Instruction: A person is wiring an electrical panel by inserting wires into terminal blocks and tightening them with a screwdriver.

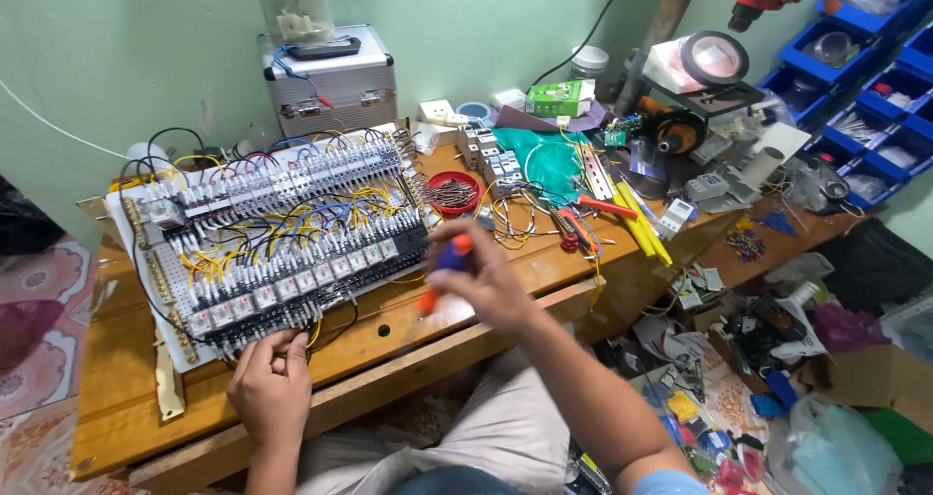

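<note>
While the right hand (481,276) is closed around a screwdriver (439,276) with a blue and orange handle, the tool's long axis slants from the upper right down to the lower left, its tip end aimed at the near edge of the wired relay panel (272,242). The shaft is blurred, so whether the tip touches anything cannot be told. The panel lies to the left of that grip, just beside it, and its long side runs from near left to far right across the wooden table (117,398). The left hand (270,383) rests at the panel's near edge, fingers (282,344) curled together on the lowest row of relays and the black and yellow wires there; it is the nearer hand to the panel, touching it.

Just beyond the right hand stands a small red bowl (453,192) of screws, with yellow strips (641,228) farther right. An aluminium case (330,82) stands at the far edge against the green wall. To the right, blue bins (875,68) hang on the wall, and the floor below is strewn with bags and parts.
</note>
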